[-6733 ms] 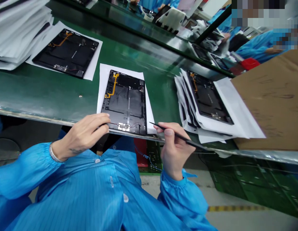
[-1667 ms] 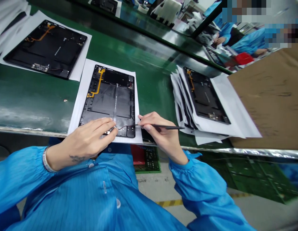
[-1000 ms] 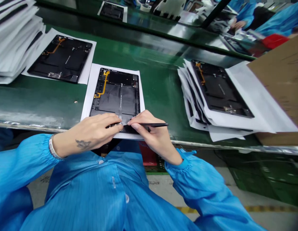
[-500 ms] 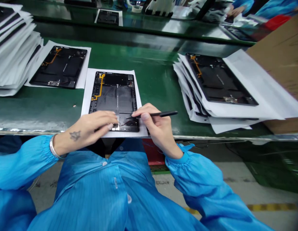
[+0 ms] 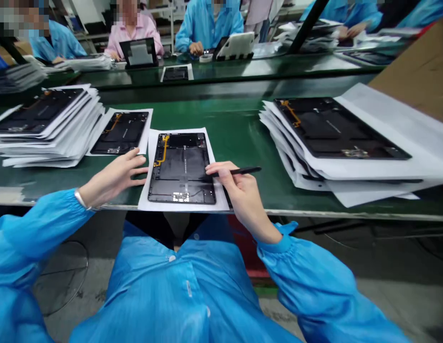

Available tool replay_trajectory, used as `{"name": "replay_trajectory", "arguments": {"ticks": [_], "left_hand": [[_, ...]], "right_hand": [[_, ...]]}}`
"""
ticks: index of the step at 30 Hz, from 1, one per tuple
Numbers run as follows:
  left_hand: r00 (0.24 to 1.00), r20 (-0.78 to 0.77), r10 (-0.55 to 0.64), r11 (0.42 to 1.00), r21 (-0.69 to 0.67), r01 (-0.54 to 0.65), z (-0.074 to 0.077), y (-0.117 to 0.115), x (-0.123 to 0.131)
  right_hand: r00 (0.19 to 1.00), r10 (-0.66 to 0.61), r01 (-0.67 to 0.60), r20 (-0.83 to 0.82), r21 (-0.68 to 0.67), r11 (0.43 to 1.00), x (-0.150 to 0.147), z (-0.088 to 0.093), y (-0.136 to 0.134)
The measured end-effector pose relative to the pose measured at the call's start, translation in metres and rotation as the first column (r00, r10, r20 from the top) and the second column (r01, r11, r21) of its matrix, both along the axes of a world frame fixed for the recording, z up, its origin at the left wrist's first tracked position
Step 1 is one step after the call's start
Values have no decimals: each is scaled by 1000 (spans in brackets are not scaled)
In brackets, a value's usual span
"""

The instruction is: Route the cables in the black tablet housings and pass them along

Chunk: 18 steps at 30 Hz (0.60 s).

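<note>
Green desk (image 5: 242,138) of an assembly line is seen, with co-workers in blue and pink coats seated along a far bench. An open tablet (image 5: 181,166), back cover off and an orange flex cable showing at its upper left, is laid flat on a white sheet (image 5: 185,208) at the near edge of the desk, right in front of the person. The left hand (image 5: 112,178) is held open, fingers spread, nothing in its grip; its fingertips are placed at the sheet's left edge, just beside the tablet. The right hand (image 5: 239,190) is closed in a pinch grip on a thin black tool (image 5: 239,170), which is held nearly level, its tip set at the tablet's right side. A second tablet (image 5: 121,132) on its own sheet is seen just left of the first. A left stack (image 5: 46,119) and a right stack (image 5: 335,138) of tablets layered with sheets are seen. Brown cardboard (image 5: 421,71) is seen at far right.
</note>
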<state>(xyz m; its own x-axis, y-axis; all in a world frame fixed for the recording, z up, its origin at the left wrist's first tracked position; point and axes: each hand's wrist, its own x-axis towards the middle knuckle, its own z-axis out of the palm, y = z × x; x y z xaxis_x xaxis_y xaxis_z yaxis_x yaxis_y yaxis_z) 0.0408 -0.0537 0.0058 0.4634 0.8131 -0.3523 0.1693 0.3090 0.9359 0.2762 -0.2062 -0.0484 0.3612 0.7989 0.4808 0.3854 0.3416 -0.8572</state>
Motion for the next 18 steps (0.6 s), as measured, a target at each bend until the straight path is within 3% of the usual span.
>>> {"name": "replay_trajectory", "arguments": {"ticks": [10,15,18], "left_hand": [[990,-68,-125,966,218,137,-9,20,32],[981,-136,-136,896,406,180,-10,35,38],[983,-169,-70,827,542,152,-4,61,30]], "right_hand": [[997,31,-31,-74,2,1000,5,-12,3],[991,20,-20,-134,-1,1000,7,-16,1],[991,6,-6,-134,3,1000,8,-16,-1]]}}
